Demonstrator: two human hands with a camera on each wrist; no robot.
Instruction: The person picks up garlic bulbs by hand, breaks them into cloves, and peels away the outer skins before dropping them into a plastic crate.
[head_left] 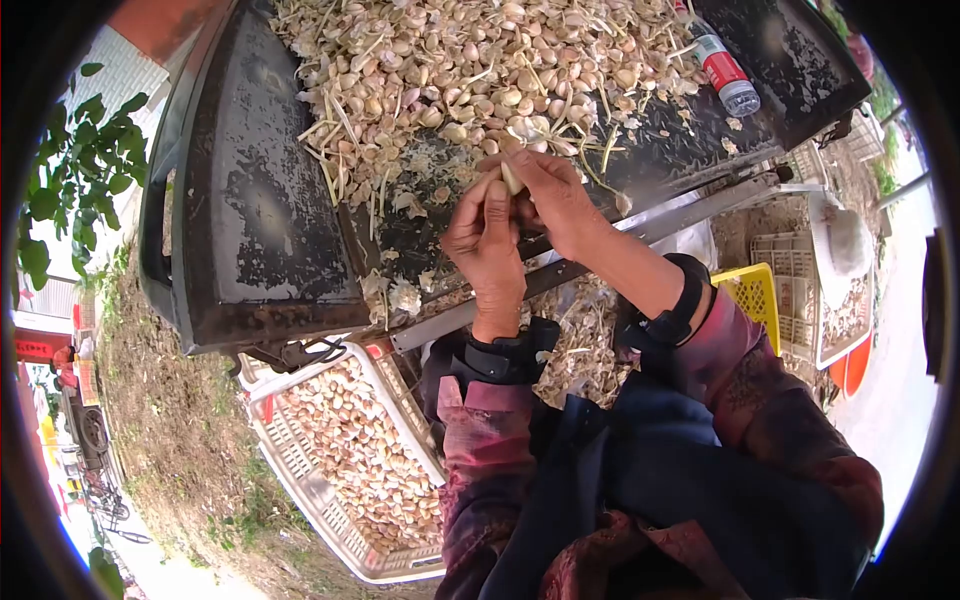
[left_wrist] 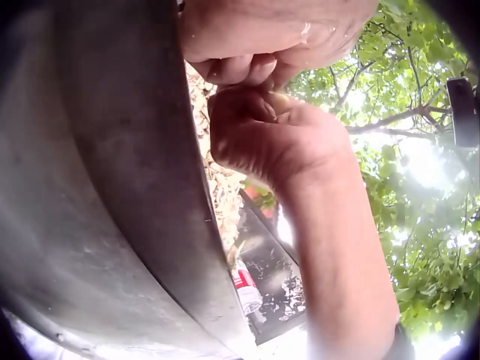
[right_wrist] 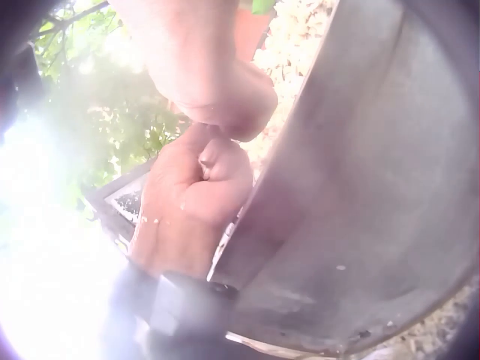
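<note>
Both hands meet over the near edge of a dark, worn metal tray [head_left: 270, 200], with a pale garlic clove [head_left: 512, 178] between them. My left hand [head_left: 485, 235] pinches the clove from the left, thumb pointing up along it. From the right, my right hand [head_left: 560, 200] holds it with thumb and curled fingers. In the left wrist view the right hand [left_wrist: 262, 139] shows curled fingers close against the left hand [left_wrist: 277, 34]. Just beyond them spreads a heap of garlic cloves [head_left: 500, 80] with dry stalks and skins.
A red-labelled plastic bottle [head_left: 725, 70] lies at the heap's right. Below the tray stands a white crate [head_left: 290, 470] full of cloves, with loose skins [head_left: 580, 340] beside it. To the right are a yellow basket [head_left: 755, 300] and another crate [head_left: 785, 265]. Leaves [head_left: 90, 170] hang at left.
</note>
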